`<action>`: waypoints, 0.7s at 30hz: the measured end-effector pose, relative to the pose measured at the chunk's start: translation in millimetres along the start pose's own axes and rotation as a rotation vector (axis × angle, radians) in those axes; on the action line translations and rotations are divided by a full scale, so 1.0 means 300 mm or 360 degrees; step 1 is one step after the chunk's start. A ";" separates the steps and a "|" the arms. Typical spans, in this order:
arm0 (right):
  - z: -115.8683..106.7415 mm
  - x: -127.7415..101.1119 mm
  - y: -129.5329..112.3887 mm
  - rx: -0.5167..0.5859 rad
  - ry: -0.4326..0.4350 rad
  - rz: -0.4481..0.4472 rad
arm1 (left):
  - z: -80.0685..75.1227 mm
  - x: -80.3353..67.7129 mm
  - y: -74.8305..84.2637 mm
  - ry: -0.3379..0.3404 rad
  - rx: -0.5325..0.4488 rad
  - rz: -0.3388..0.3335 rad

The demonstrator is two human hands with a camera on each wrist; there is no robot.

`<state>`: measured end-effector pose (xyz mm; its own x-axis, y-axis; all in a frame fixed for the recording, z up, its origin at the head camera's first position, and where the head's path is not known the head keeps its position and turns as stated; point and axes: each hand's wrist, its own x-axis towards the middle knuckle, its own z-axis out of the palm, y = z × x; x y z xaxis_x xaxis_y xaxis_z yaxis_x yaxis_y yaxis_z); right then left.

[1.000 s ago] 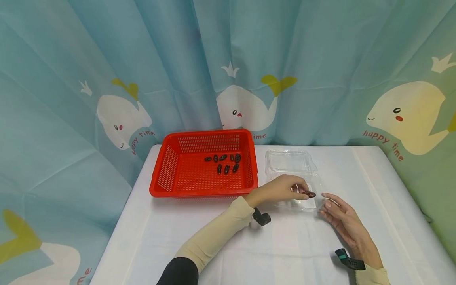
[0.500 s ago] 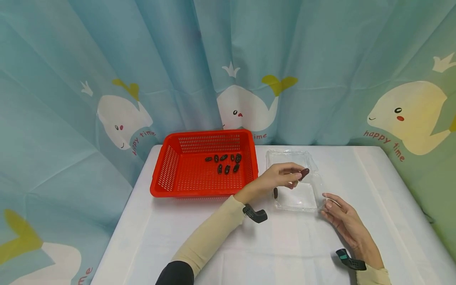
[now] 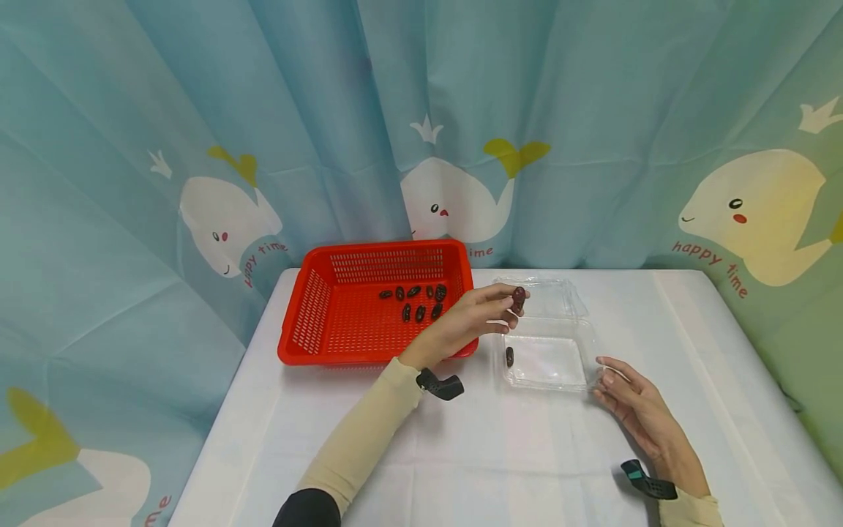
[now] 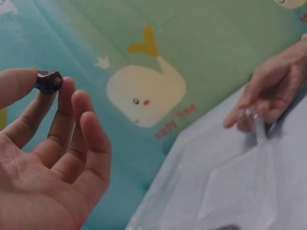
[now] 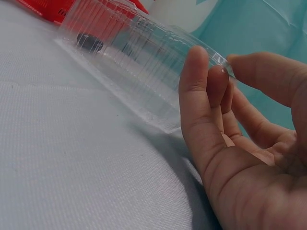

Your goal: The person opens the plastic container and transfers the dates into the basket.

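Observation:
My left hand (image 3: pixel 464 318) pinches a dark brown date (image 3: pixel 519 298) between thumb and fingertips, as the left wrist view shows of the same date (image 4: pixel 49 82). It is raised between the red basket and the clear plastic box (image 3: pixel 549 386), whose hinged lid (image 3: pixel 549 298) lies folded back. One date (image 3: pixel 510 357) rests inside the box against its left wall. At the box's right side, my right hand (image 3: pixel 635 406) pinches the rim at the corner; thumb and fingertips meet there in the right wrist view.
The red perforated basket (image 3: pixel 356 326) stands on the left of the white-covered table (image 3: pixel 514 468). Several dates (image 3: pixel 420 313) lie in its right half. Behind the table hangs a blue-green curtain (image 3: pixel 316 124) with printed whales.
Carrying the date, my left hand has moved from over the box leftward and up, toward the basket. The date inside the box has come into view. My right hand stays put.

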<state>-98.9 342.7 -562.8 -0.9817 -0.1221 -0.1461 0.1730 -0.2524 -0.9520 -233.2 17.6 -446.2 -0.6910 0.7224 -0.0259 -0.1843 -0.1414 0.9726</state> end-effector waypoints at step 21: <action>-0.001 -0.003 0.001 -0.0003 0.0014 0.0015 | -0.197 -0.152 0.082 0.0273 0.0400 -0.0219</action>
<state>-97.9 343.0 -563.1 -0.9807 -0.1161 -0.1571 0.1819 -0.2497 -0.9511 -247.5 -58.8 -434.9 -0.7833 0.5954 -0.1785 -0.1204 0.1364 0.9833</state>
